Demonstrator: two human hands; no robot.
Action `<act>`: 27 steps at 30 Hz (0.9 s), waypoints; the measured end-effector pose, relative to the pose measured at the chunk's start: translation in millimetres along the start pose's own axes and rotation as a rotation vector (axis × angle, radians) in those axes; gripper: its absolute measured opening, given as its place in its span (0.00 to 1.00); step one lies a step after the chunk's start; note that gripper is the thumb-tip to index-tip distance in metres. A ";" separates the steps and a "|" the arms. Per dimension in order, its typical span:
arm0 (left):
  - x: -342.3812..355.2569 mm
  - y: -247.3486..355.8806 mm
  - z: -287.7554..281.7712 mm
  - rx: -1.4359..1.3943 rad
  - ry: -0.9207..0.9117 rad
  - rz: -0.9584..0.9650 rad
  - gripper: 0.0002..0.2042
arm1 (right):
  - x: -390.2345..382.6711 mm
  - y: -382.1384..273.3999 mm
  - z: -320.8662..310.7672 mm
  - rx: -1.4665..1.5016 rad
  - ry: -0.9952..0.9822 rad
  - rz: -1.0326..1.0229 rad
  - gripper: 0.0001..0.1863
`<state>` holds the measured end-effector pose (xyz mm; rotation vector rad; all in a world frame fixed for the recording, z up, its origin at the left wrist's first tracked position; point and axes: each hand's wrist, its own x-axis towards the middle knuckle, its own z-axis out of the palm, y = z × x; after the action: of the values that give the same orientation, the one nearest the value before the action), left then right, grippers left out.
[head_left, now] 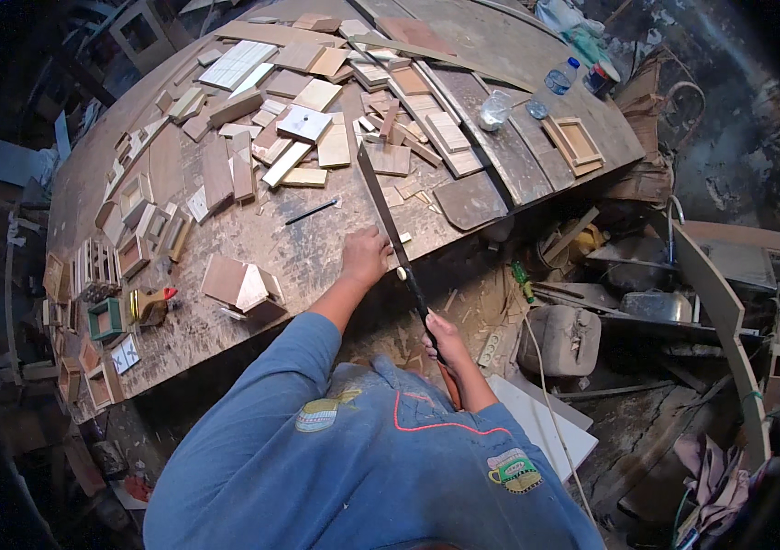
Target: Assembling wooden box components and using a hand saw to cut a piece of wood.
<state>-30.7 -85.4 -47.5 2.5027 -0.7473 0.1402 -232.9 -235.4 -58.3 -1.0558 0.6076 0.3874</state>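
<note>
My right hand (445, 339) is wrapped round the near end of a long, narrow, dark tool that looks like a handsaw (377, 194), with a bit of orange showing below the fist. Its blade slants away over the table's front edge. Just left of the blade, my left hand (366, 256) is closed at that edge, its fingers bent. A small pale wood strip (402, 238) pokes out past the blade in line with those fingers, its other end hidden. Another small pale piece (401, 273) shows against the tool; whether it is attached cannot be made out.
On the worn wooden table (316, 240) lie a dark pencil-like stick (311, 212), a small house-shaped wooden piece (241, 284), a brush (151, 305) and many wood offcuts. A plastic bottle (561, 77) stands far right. Below right is a dusty jerrycan (559, 340) amid clutter.
</note>
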 end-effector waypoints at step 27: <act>12.5 -15.3 4.0 0.015 0.103 0.058 0.05 | -95.5 57.5 -17.8 -0.702 0.395 -0.332 0.20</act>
<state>-12.2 -82.6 -54.9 2.4676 -0.7793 0.2941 -344.4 -226.6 -43.8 -1.9049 0.6434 0.0884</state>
